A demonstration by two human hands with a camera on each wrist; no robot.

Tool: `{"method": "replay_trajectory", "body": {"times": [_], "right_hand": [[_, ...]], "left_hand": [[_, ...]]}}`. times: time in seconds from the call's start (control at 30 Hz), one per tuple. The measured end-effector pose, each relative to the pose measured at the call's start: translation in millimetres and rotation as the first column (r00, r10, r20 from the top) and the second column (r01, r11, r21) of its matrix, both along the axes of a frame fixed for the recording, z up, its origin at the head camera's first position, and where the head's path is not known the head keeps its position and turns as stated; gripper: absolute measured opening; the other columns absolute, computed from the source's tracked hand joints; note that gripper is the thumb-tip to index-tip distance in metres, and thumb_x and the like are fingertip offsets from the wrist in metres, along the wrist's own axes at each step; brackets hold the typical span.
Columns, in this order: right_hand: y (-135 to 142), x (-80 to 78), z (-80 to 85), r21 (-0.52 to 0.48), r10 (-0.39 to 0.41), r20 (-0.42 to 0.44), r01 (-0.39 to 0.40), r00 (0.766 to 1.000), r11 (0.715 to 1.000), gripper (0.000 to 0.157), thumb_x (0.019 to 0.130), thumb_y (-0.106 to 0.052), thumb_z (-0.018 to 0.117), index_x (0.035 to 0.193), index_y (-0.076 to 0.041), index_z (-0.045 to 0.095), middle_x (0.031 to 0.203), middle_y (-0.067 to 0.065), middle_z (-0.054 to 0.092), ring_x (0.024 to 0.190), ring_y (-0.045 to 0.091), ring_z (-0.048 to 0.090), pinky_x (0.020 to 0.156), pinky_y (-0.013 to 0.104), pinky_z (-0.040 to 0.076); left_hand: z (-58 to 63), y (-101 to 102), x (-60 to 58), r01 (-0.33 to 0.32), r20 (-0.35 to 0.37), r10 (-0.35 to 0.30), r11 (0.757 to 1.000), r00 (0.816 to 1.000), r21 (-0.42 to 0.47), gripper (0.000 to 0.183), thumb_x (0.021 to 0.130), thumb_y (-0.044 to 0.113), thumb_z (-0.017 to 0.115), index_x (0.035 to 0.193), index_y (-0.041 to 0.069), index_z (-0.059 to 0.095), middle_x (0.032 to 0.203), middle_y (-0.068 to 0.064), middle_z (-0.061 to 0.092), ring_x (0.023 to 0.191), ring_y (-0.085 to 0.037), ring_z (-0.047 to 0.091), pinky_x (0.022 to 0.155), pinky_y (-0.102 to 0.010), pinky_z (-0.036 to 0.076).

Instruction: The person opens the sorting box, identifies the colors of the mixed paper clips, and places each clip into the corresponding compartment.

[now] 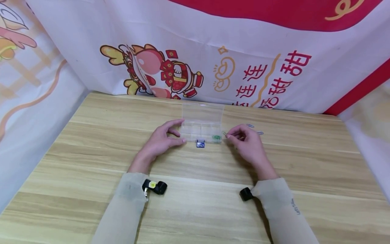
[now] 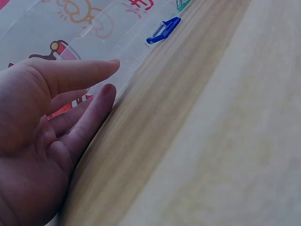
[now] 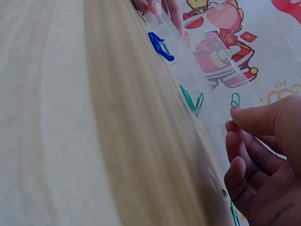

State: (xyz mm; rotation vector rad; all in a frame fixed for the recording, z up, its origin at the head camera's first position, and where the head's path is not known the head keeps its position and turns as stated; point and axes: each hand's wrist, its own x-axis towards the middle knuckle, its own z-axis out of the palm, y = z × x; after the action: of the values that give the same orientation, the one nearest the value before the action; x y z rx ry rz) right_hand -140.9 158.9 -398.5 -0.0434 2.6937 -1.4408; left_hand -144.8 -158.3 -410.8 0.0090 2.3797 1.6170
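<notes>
A clear plastic box (image 1: pixel 191 128) with divided compartments lies on the table, its transparent lid (image 1: pixel 202 113) raised at the back. A blue latch (image 1: pixel 200 144) hangs at its front. Green paper clips (image 3: pixel 190 100) lie in the front right compartment. My left hand (image 1: pixel 160 138) holds the box's left end, thumb near the front corner and forefinger near the back one. Just off the right end, my right hand (image 1: pixel 247 144) pinches a green paper clip (image 3: pixel 235 100) between thumb and forefinger. Its other fingers are curled.
Two paper clips, one farther back (image 1: pixel 250 125) and one nearer (image 1: pixel 260 133), lie on the wooden table (image 1: pixel 195 210) beyond my right hand. A printed cloth (image 1: pixel 189 34) hangs behind the table's back edge. Each wrist carries a small black camera (image 1: pixel 159 187).
</notes>
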Motion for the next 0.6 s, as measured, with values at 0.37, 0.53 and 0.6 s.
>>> {"method": "replay_trajectory", "body": {"times": [0.37, 0.53, 0.6], "right_hand": [[-10, 0.3, -2.3, -0.012, 0.016, -0.016, -0.016, 1.0, 1.0, 0.011, 0.102, -0.021, 0.074, 0.111, -0.015, 0.073, 0.108, 0.007, 0.069, 0.097, 0.022, 0.062, 0.082, 0.034, 0.054], [-13, 0.0, -3.7, -0.016, 0.02, -0.03, -0.021, 0.999, 1.0, 0.009, 0.102, -0.021, 0.074, 0.109, -0.015, 0.074, 0.107, 0.006, 0.07, 0.096, 0.022, 0.062, 0.082, 0.035, 0.053], [-14, 0.2, -4.6, -0.021, 0.018, -0.026, -0.019, 0.999, 1.0, 0.009, 0.102, -0.021, 0.074, 0.109, -0.016, 0.074, 0.107, 0.006, 0.07, 0.096, 0.023, 0.062, 0.084, 0.036, 0.053]], "left_hand": [[0.7, 0, 0.0, 0.006, -0.008, -0.006, 1.0, 1.0, -0.001, 0.077, 0.091, 0.018, 0.087, 0.159, 0.033, 0.053, 0.137, -0.007, 0.063, 0.117, -0.028, 0.059, 0.095, -0.037, 0.048], [1.0, 1, -0.1, 0.005, 0.004, -0.005, 1.0, 1.0, -0.006, 0.077, 0.091, 0.019, 0.086, 0.159, 0.035, 0.052, 0.139, -0.006, 0.062, 0.118, -0.028, 0.059, 0.094, -0.037, 0.048], [1.0, 1, -0.2, 0.005, 0.01, -0.005, 1.0, 1.0, -0.008, 0.077, 0.092, 0.019, 0.086, 0.159, 0.035, 0.052, 0.138, -0.007, 0.062, 0.119, -0.028, 0.059, 0.094, -0.037, 0.048]]}}
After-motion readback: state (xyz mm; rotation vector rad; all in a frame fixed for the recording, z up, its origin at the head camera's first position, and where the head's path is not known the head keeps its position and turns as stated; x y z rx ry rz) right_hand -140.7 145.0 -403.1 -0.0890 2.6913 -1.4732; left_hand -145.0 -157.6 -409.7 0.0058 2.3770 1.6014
